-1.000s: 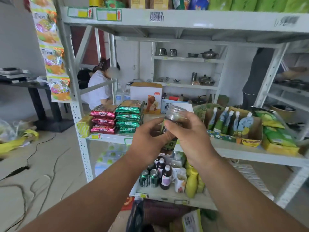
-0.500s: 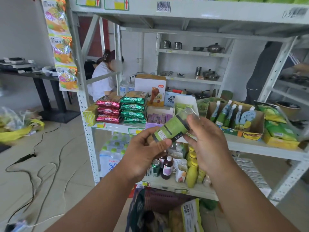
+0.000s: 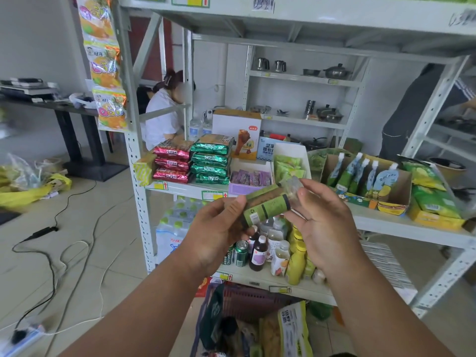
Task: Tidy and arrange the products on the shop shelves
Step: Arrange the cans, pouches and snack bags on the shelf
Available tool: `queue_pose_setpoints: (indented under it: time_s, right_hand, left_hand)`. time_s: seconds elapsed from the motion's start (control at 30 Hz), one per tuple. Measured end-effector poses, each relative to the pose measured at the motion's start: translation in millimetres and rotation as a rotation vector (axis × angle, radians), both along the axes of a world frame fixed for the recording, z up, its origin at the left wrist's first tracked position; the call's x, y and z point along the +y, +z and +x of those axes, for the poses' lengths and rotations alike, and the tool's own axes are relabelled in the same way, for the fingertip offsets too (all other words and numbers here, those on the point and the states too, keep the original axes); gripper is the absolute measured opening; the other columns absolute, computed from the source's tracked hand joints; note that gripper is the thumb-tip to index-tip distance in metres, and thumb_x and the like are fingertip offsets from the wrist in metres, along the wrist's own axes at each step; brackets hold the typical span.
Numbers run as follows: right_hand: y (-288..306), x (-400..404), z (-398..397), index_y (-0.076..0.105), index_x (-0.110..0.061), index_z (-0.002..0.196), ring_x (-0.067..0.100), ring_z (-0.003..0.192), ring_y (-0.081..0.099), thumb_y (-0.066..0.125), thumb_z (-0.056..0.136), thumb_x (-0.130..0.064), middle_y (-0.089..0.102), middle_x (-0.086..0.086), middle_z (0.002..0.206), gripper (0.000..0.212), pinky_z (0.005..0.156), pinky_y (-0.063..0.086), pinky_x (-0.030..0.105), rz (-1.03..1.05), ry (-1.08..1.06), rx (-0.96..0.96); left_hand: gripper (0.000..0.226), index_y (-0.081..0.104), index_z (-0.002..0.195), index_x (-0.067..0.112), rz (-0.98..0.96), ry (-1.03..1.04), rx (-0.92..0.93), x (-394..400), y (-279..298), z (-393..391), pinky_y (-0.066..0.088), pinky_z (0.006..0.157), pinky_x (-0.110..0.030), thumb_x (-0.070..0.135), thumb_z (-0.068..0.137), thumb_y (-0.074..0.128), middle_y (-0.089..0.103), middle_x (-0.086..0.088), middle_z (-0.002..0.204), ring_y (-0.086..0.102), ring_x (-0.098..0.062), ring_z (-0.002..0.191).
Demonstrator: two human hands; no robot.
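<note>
A: How many bottles are held, and how?

B: One green-labelled bottle (image 3: 268, 206), tilted nearly flat before the middle shelf (image 3: 386, 222). The left hand (image 3: 219, 235) grips its base end; the right hand (image 3: 324, 228) pinches its clear capped end.

A: And the stacked packets?

B: Three red packets (image 3: 172, 163) beside four green packets (image 3: 211, 162) (both piles on the middle shelf). Five green pouches (image 3: 360, 173) stand in one cardboard display box (image 3: 391, 199).
</note>
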State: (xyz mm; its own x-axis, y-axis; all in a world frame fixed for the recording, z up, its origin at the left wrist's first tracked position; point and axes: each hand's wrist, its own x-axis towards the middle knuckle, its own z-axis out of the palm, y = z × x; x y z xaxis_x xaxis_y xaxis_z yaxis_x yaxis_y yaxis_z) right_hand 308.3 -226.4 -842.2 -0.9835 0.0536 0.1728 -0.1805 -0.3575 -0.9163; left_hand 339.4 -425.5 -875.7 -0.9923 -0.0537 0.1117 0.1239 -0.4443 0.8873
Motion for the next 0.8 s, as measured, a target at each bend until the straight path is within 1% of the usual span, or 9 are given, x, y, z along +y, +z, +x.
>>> queue_pose_setpoints:
  time_s: [0.13, 0.2, 0.33, 0.37, 0.47, 0.57, 0.67, 0.73, 0.8]
  right_hand:
    - [-0.9, 2.2, -2.4, 0.071, -0.013, 0.115, 0.033, 0.115, 0.073, 0.074, 0.097, -0.019, 0.072, 0.017, 0.127, 0.019, 0.093, 0.061, 0.044, 0.041, -0.013, -0.001]
    - [-1.0, 3.5, -3.4, 0.070, -0.010, 0.118, 0.036, 0.115, 0.073, 0.078, 0.094, -0.023, 0.073, 0.018, 0.126, 0.028, 0.092, 0.062, 0.045, 0.074, -0.014, -0.002]
    - [-3.5, 6.1, -3.4, 0.069, -0.007, 0.118, 0.039, 0.111, 0.073, 0.077, 0.095, -0.019, 0.073, 0.023, 0.121, 0.028, 0.089, 0.064, 0.044, 0.080, -0.013, 0.012]
    - [-4.4, 6.5, -2.9, 0.069, -0.006, 0.118, 0.038, 0.110, 0.074, 0.076, 0.095, -0.016, 0.072, 0.024, 0.121, 0.026, 0.091, 0.063, 0.045, 0.069, -0.013, 0.025]
    - [-7.2, 7.8, -1.6, 0.067, -0.007, 0.116, 0.035, 0.113, 0.073, 0.071, 0.097, -0.011, 0.071, 0.020, 0.117, 0.019, 0.100, 0.060, 0.051, 0.018, -0.004, 0.044]
    - [-8.5, 9.6, -0.6, 0.068, -0.011, 0.109, 0.036, 0.118, 0.071, 0.069, 0.098, -0.008, 0.070, 0.022, 0.123, 0.012, 0.105, 0.055, 0.053, 0.025, 0.008, 0.037]
    - [-9.8, 12.4, -2.4, 0.069, -0.015, 0.106, 0.029, 0.113, 0.074, 0.074, 0.095, -0.015, 0.071, 0.017, 0.126, 0.012, 0.099, 0.058, 0.048, 0.063, 0.011, -0.005]
    - [-12.3, 14.5, -5.0, 0.069, -0.015, 0.114, 0.030, 0.113, 0.074, 0.077, 0.094, -0.021, 0.071, 0.019, 0.129, 0.022, 0.092, 0.059, 0.045, 0.102, 0.008, -0.031]
    - [-15.8, 16.6, -6.4, 0.067, -0.015, 0.120, 0.030, 0.111, 0.075, 0.077, 0.095, -0.019, 0.075, 0.016, 0.120, 0.028, 0.092, 0.060, 0.046, 0.121, 0.006, -0.037]
  left_hand:
    - [0.066, 0.054, 0.132, -0.009, 0.008, 0.001, 0.069, -4.7, -5.2, -1.9, 0.053, 0.102, -0.059, 0.023, 0.084, 0.086, 0.064, -0.028, 0.139, 0.067, -0.046, 0.111]
    - [0.057, 0.061, 0.132, -0.001, -0.001, 0.002, 0.107, -7.7, -6.8, -3.1, 0.052, 0.109, -0.059, 0.010, 0.082, 0.085, 0.063, -0.022, 0.142, 0.067, -0.042, 0.119]
    - [0.054, 0.065, 0.129, 0.009, -0.036, 0.009, 0.128, -8.4, -6.5, -2.2, 0.061, 0.098, -0.033, 0.000, 0.078, 0.078, 0.074, -0.004, 0.127, 0.073, -0.024, 0.109]
    - [0.055, 0.063, 0.131, 0.009, -0.026, 0.014, 0.126, -8.2, -6.7, -2.3, 0.060, 0.099, -0.033, 0.002, 0.079, 0.078, 0.075, -0.003, 0.128, 0.074, -0.023, 0.110]
    - [0.052, 0.055, 0.137, 0.000, 0.069, 0.005, 0.081, -9.6, -8.4, -3.0, 0.060, 0.102, -0.040, 0.015, 0.090, 0.073, 0.075, -0.019, 0.126, 0.073, -0.037, 0.115]
    - [0.053, 0.055, 0.134, -0.009, 0.008, 0.038, 0.034, -13.1, -16.1, -5.3, 0.062, 0.099, -0.042, 0.027, 0.096, 0.067, 0.075, -0.024, 0.124, 0.070, -0.048, 0.118]
    - [0.045, 0.061, 0.133, -0.002, -0.026, 0.050, 0.057, -14.0, -25.4, -6.6, 0.059, 0.103, -0.050, 0.022, 0.095, 0.067, 0.072, -0.023, 0.130, 0.069, -0.047, 0.121]
    - [0.042, 0.065, 0.131, 0.005, -0.012, 0.061, 0.062, -14.7, -30.1, -9.0, 0.061, 0.097, -0.047, 0.015, 0.091, 0.071, 0.070, -0.020, 0.135, 0.069, -0.046, 0.121]
    - [0.045, 0.067, 0.130, 0.009, 0.006, 0.055, 0.064, -15.2, -36.1, -12.0, 0.062, 0.094, -0.045, 0.010, 0.086, 0.074, 0.065, -0.018, 0.142, 0.070, -0.044, 0.121]
